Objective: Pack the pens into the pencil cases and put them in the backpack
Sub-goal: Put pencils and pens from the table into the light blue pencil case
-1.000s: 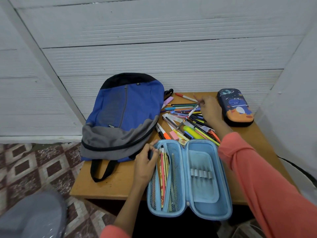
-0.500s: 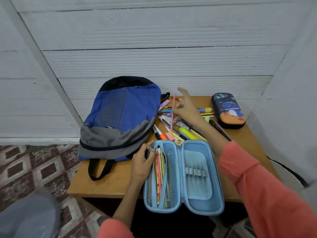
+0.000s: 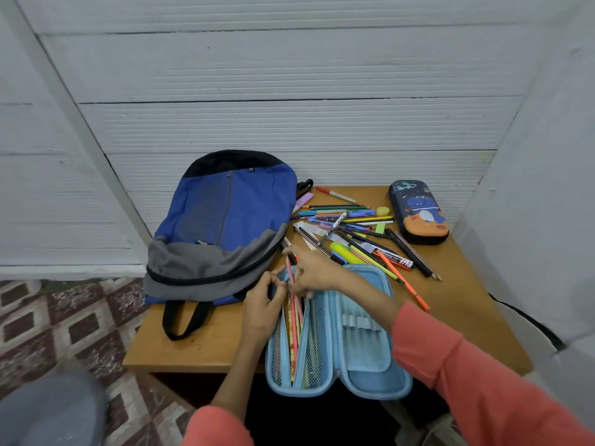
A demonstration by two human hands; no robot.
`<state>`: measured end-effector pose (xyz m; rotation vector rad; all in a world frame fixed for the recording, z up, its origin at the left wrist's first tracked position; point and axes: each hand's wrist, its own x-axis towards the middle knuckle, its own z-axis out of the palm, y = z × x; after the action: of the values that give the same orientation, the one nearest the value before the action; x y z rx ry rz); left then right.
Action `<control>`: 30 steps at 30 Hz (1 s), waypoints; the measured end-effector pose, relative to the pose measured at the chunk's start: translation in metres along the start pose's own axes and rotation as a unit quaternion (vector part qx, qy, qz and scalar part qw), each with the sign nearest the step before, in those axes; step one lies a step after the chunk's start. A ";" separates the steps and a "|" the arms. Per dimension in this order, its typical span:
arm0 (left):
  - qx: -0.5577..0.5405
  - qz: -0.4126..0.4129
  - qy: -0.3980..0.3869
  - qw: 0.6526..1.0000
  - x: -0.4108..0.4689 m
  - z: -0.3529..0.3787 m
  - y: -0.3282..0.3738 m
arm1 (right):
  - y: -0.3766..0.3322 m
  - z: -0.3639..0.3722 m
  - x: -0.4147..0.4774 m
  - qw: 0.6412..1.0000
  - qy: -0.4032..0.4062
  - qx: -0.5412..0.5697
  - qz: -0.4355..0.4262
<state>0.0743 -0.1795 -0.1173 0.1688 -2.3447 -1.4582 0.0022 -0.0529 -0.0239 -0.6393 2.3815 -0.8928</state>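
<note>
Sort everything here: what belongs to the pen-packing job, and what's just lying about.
Job: backpack; blue case, open; space case, shut; loose pens; pink pencil in the right hand.
Lying about: small yellow piece; green tab; blurred grey shape, lower left.

**Tabletop** (image 3: 206, 346): smooth light-brown board of wooden look, with a low sheen.
**Backpack** (image 3: 231, 214): matt woven cloth in blue, grey and black. Its strap (image 3: 170, 318) is black webbing.
**Open pencil case** (image 3: 363, 378): light-blue cloth lining over a stiff moulded shell. The mesh pocket (image 3: 317, 342) is fine netting, and the loops (image 3: 359, 322) are grey elastic band.
**Closed pencil case** (image 3: 418, 210): smooth, printed moulded shell with a faint gloss.
**Loose pens** (image 3: 338, 217): smooth plastic barrels, mostly glossy.
**Pink pencil** (image 3: 290, 272): smooth painted barrel.
**Wall** (image 3: 289, 130): white panels, finely ribbed and matt.
**Floor** (image 3: 64, 323): patterned tiles, speckled and dull.
**Sleeve** (image 3: 483, 381): matt salmon cloth.
</note>
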 end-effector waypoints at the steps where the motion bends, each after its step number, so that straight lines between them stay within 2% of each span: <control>1: -0.003 -0.003 0.000 1.000 0.000 -0.001 0.000 | -0.002 0.000 -0.002 0.999 -0.023 -0.027 0.009; 4: -0.006 -0.007 -0.001 1.000 -0.001 -0.002 -0.001 | -0.008 0.003 -0.007 0.993 -0.064 -0.098 0.019; 10: 0.012 0.009 0.001 1.000 0.000 0.000 -0.001 | -0.016 0.012 -0.014 0.977 -0.060 -0.204 0.032; 16: -0.015 0.016 0.000 1.000 -0.001 -0.001 -0.004 | -0.027 0.029 -0.016 0.926 -0.048 -0.374 0.027; 18: -0.018 0.018 -0.005 1.000 -0.002 -0.001 -0.003 | -0.026 0.031 -0.014 0.915 -0.044 -0.400 0.032; 30: -0.003 -0.002 -0.002 1.000 0.000 0.001 -0.005 | -0.007 0.016 -0.014 0.973 -0.040 -0.219 0.065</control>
<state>0.0738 -0.1813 -0.1225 0.1688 -2.3447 -1.4696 0.0248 -0.0569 -0.0253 -0.6551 2.5293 -0.2766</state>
